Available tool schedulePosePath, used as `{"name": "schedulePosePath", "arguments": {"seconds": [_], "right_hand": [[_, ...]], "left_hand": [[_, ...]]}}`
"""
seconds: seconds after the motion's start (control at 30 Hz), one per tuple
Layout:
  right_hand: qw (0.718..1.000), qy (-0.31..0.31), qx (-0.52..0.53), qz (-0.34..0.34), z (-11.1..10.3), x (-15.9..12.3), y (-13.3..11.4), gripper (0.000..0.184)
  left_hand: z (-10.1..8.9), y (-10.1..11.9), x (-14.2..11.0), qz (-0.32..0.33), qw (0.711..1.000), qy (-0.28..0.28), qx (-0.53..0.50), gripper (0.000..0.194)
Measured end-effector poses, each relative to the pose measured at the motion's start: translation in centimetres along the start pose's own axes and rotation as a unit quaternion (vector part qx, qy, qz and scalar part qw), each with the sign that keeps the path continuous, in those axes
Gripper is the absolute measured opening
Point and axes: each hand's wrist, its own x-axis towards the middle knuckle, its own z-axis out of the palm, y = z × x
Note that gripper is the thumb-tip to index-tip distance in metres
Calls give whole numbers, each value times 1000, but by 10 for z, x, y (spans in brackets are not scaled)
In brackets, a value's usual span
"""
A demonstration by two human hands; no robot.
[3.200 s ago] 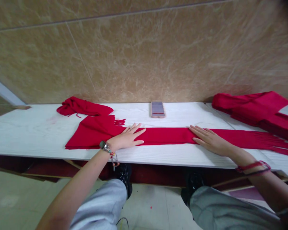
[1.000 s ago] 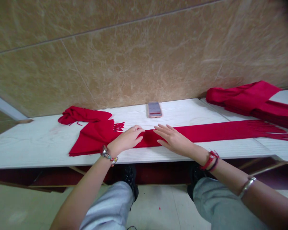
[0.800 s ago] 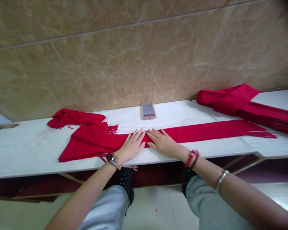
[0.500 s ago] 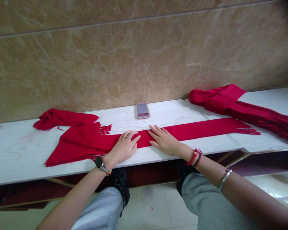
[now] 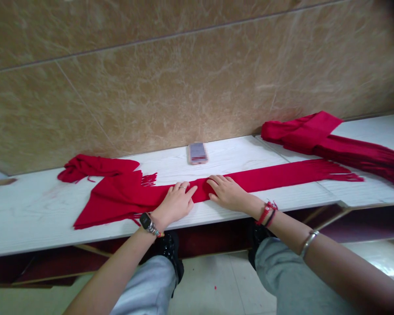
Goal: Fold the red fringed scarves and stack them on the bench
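Observation:
A red scarf [image 5: 279, 176] lies stretched along a white bench top, folded into a long flat strip with its fringe at the right end. On the middle of the strip rests my left hand [image 5: 177, 202], palm down, thumb held away from the fingers. My right hand [image 5: 227, 192] lies on it just to the right, fingers slightly bent with their tips on the cloth. A short stretch of scarf shows between the hands. At the left is a bunched red cloth [image 5: 110, 194] with fringe; whether it is part of the same scarf I cannot tell.
Another red fringed scarf [image 5: 310, 131] lies loosely folded at the back right, against the brown tiled wall [image 5: 170, 87]. A phone [image 5: 198, 154] sits behind my hands. Below the bench top's [image 5: 29, 210] front edge are dark open compartments [image 5: 210, 238].
My fingers have bent a little more on the scarf, most clearly on the right hand. The view has shifted slightly; the scarves and phone lie as before.

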Motion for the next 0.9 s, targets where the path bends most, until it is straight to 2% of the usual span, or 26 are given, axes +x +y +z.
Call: {"name": "schedulePosePath", "arguments": {"seconds": [0.07,0.13,0.27,0.4,0.5,0.57,0.7,0.8,0.9], "right_hand": [[1000,1,-2,-4,0,0,0,34],[1000,0,-5,-9,0,-1,0,35],[1000,-3,-3,-1,3,-2,0,39],[1000,-4,-9,20,5,-4,-1,41],[1000,-8,-18,21,6,-4,-4,40],[1000,-4,-18,19,7,-2,-8,42],[1000,12,7,0,11,6,-19,50],[999,-8,29,-13,17,12,-24,52],[999,-28,33,-14,19,11,-21,53]], "left_hand": [[2,-3,0,66,997,-2,-27,45],[3,-6,0,74,996,-4,-45,46],[2,-8,-4,-61,997,-30,-20,46],[-5,-2,-8,-189,978,-85,14,57],[-9,8,-10,-252,962,-103,33,60],[-11,13,-10,-237,966,-94,40,54],[-10,13,-6,-134,986,-95,-10,52],[-4,5,-2,-128,978,-145,-76,57],[5,-3,-2,-133,973,-158,-106,60]]}}
